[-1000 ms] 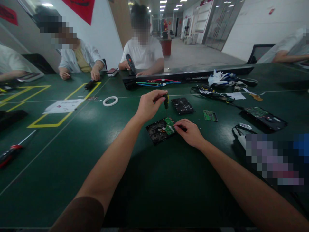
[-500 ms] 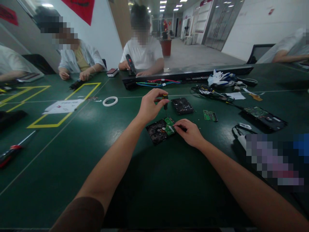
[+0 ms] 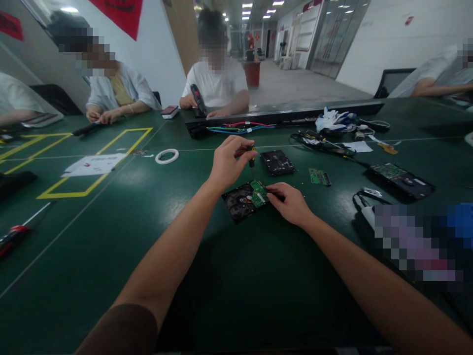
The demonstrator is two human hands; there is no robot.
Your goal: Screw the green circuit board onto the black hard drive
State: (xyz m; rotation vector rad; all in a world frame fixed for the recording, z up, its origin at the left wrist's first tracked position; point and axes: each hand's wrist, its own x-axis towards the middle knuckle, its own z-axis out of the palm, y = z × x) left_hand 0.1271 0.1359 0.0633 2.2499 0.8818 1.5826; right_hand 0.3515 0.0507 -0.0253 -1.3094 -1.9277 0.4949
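Observation:
My left hand (image 3: 231, 160) is closed around the handle of a small yellow-and-black screwdriver (image 3: 252, 157). It stands upright, its thin shaft pointing down at the far edge of a green circuit board (image 3: 259, 194). That board sits on the right part of a black hard drive (image 3: 238, 203), which lies on the green table (image 3: 185, 246). At the drive's right edge my right hand (image 3: 290, 201) pinches with thumb and fingers, steadying it; the fingertips partly cover that edge. Just beyond lies a second hard drive (image 3: 277, 162), and to its right a loose circuit board (image 3: 320, 176).
A third hard drive (image 3: 402, 180) with a cable lies at the right. A white tape roll (image 3: 167, 157) and a paper sheet (image 3: 92, 165) are left, a red-black screwdriver (image 3: 16, 235) near the left edge. A long black panel (image 3: 288, 117) crosses the back; co-workers sit around the table.
My hands keep almost the same pose on the screwdriver and hard drive. At the back left, a co-worker's hands and the black object with them have moved to the left.

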